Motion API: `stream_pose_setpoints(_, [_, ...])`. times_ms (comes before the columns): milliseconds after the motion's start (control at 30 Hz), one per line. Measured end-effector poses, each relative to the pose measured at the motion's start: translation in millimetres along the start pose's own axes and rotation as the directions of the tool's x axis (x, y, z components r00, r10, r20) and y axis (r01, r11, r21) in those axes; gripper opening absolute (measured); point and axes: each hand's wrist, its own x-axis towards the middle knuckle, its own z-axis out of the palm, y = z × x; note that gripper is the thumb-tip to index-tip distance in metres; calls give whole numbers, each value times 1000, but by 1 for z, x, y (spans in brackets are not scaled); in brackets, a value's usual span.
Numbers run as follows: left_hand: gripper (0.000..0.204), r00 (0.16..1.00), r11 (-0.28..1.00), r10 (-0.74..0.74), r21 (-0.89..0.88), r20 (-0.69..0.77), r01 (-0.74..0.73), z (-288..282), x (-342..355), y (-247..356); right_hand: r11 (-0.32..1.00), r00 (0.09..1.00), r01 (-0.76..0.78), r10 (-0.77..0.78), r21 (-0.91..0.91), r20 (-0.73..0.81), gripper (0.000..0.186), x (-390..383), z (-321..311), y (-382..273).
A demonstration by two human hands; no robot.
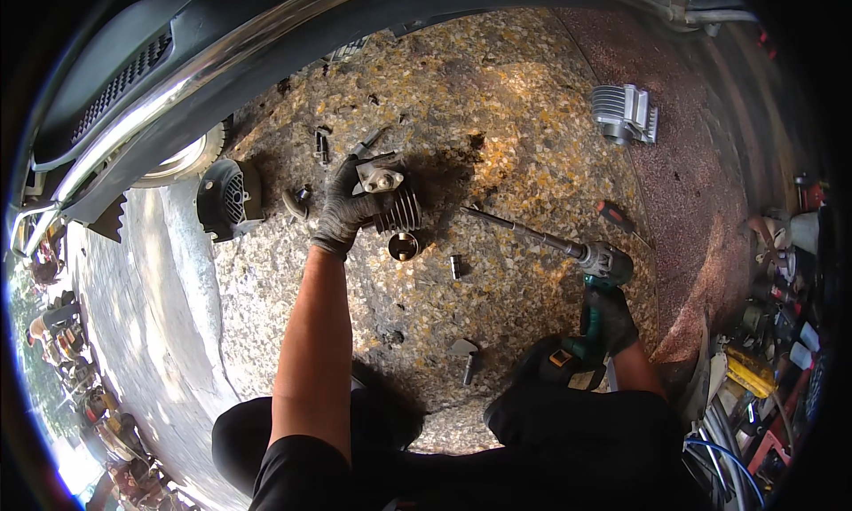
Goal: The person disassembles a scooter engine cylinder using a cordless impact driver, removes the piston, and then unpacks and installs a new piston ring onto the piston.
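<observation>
My left hand, in a dark work glove, is wrapped round a finned metal engine part with a pale silver top. A dark round ring or opening shows at the near end of its fins; whether the two are joined, I cannot tell. My right hand, also gloved, grips the handle of a green cordless power driver. Its long extension bar points left toward the engine part, with the tip apart from it. A short metal socket stands on the ground between them.
A grey finned cylinder lies on the reddish floor at far right. Near the driver is a red-and-black screwdriver. A black vented cover sits at left under the vehicle body. Loose bolts lie beyond my left hand.
</observation>
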Motion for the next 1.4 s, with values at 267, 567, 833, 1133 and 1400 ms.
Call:
stream_pose_setpoints(267, [55,974,988,-83,-146,-211,52,-23,-17,-12,998,997,-63,64,-25,34,35,4,1,0])
stream_pose_setpoints(567, [77,969,986,-115,-145,-220,84,-32,-38,-21,999,1000,10,-10,39,25,38,16,5,12])
stream_pose_setpoints(833, [68,612,647,614,762,-497,-30,24,-60,8,999,999,27,-28,29,32,37,21,16,10])
stream_pose_setpoints(1133, [27,954,5,-221,978,203,-207,153,-52,44,992,977,-99,112,-80,184,35,24,18,-19])
stream_pose_setpoints(1400, [21,847,116,-273,889,457,-442,140,-55,-4,979,973,-6,53,-206,225,50,35,-9,-2])
